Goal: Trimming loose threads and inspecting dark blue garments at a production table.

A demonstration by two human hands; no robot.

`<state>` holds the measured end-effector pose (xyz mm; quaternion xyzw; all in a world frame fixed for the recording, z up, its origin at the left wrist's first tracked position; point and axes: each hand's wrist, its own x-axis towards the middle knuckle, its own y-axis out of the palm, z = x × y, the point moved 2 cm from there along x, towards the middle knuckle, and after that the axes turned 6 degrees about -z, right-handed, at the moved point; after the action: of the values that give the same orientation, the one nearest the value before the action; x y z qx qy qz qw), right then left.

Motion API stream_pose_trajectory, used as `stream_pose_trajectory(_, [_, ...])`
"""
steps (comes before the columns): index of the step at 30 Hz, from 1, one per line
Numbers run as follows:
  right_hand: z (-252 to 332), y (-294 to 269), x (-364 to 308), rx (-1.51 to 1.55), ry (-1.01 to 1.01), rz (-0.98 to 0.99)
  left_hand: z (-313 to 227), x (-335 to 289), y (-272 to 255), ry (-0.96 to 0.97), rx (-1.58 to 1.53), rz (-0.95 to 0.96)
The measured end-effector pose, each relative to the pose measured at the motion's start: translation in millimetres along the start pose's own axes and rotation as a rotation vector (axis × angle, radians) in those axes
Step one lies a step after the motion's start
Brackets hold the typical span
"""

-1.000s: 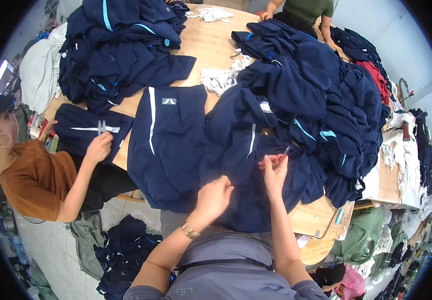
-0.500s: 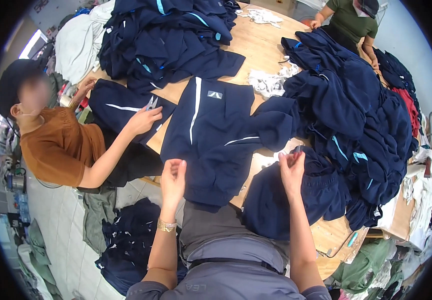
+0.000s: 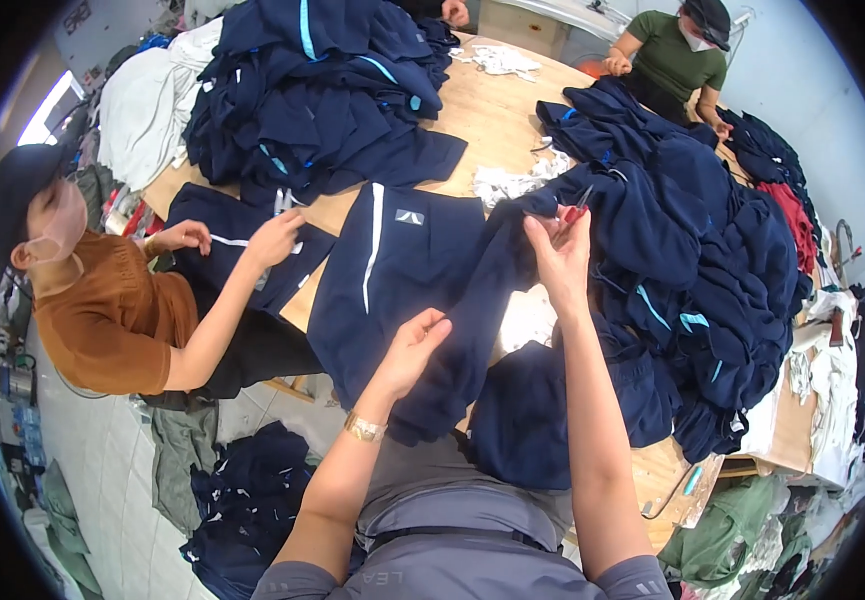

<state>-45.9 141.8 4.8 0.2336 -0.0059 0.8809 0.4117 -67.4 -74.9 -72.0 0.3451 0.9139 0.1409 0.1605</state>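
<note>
Right hand (image 3: pixel 560 250) advanced toward table's (image 3: pixel 657 470) far edge.
It grips red-handled snips (image 3: pixel 574 214) beside navy garment (image 3: pixel 427 265); left hand (image 3: pixel 410 350) nearer, grip not clearly determinable.

1. Navy garment (image 3: pixel 412 275): spread, lightly creased, on the wooden table (image 3: pixel 497 115), with a long white stripe (image 3: pixel 373 245) and a small grey patch (image 3: pixel 410 216); its right part runs, narrow and bunched, up to the right hand (image 3: pixel 560 250).
2. Red-handled snips (image 3: pixel 574 213): small, held in that hand, blades pointing up.
</note>
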Motion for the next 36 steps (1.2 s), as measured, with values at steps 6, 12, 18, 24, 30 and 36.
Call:
stream_pose_trajectory(6, [-5.3,-25.0,-56.0,-0.485,-0.001,0.080,-13.9,-20.1,24.5,0.034,-0.189,-0.100])
stream_pose_trajectory(12, [10.5,-41.0,-106.0,-0.678,0.012,0.208,2.7,-30.6,28.2,-0.229,-0.438,-0.120])
stream_pose_trajectory(18, [40.3,-47.0,-139.0,-0.843,0.274,0.363,8.5,-31.5,36.5,-0.151,-0.381,-0.169])
stream_pose_trajectory(24, [51.1,-46.0,-155.2,-0.944,0.130,0.469,3.2,-35.2,46.3,0.070,-0.192,-0.214])
stream_pose_trajectory(30, [53.3,-43.9,-156.5,-0.965,0.080,0.475,-0.7,-38.7,52.8,0.189,-0.139,-0.206])
stream_pose_trajectory(36, [54.3,-41.5,-155.2,-0.986,0.085,0.460,1.5,-39.7,48.4,0.214,-0.114,-0.196])
